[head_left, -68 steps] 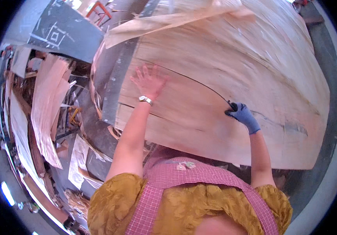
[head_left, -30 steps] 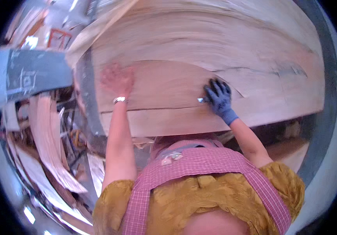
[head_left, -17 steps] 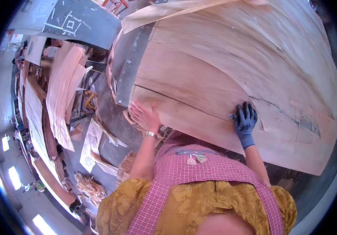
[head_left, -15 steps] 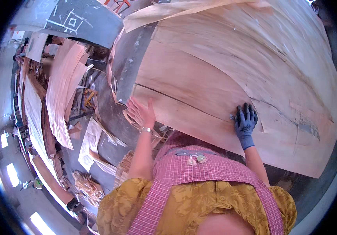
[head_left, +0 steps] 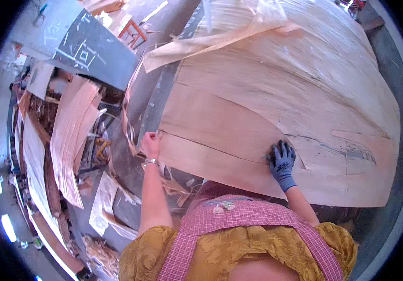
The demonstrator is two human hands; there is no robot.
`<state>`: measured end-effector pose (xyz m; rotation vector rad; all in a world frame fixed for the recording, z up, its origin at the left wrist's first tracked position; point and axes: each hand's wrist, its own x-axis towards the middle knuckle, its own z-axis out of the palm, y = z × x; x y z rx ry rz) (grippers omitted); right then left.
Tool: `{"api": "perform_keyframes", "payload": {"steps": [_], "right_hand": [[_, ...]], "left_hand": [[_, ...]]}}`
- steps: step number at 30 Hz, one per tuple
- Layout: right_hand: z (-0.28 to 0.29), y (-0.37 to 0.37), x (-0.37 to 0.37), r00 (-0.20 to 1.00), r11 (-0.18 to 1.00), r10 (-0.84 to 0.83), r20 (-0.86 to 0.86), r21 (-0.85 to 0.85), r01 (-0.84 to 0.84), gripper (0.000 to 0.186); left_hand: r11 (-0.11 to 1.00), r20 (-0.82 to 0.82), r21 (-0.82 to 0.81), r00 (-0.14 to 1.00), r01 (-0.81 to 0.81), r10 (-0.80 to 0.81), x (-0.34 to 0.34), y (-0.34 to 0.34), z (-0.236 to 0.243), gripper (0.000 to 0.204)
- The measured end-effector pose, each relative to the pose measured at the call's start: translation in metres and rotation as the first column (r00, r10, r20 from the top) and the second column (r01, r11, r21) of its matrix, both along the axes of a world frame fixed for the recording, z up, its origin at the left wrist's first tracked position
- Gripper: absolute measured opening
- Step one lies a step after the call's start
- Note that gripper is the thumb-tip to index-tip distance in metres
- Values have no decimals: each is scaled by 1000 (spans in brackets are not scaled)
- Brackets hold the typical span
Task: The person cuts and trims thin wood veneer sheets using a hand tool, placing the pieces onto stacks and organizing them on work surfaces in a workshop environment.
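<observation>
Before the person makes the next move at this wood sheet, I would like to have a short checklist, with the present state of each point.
1. Right hand resting on the veneer sheet: ok, gloved, palm down.
2. Left hand at the sheet's left edge: ok; whether it pinches anything, cannot tell.
3. Left hand gloved: not ok, it is bare, with a metal band at the wrist.
4. Sheet surface unbroken: not ok, a dark line runs from near the left hand toward the glove.
5. Right hand free of tools: cannot tell, the thumb side is unclear.
</observation>
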<state>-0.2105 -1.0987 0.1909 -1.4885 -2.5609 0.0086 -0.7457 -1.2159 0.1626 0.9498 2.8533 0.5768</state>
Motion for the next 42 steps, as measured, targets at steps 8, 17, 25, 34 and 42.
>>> {"api": "perform_keyframes", "payload": {"steps": [8, 17, 25, 34, 42], "right_hand": [[17, -10, 11, 991, 993, -69, -119, -105, 57, 67], [23, -24, 16, 994, 995, -101, -47, -30, 100, 78], [-8, -37, 9, 984, 994, -101, -150, 18, 104, 79], [10, -7, -2, 971, 989, -148, -191, -52, 140, 68], [398, 87, -173, 769, 602, 466, -437, 794, 85, 26]], "left_hand": [[968, 229, 170, 948, 183, -220, -1, 29, -8, 38], [974, 127, 142, 973, 175, -193, 17, 27, -9, 35], [864, 180, 416, 905, 285, -386, 23, 116, 114, 29], [-90, -203, 902, 230, 422, -952, 121, 265, 394, 50], [118, -289, 804, 557, 583, -779, 91, 222, 355, 19]]}}
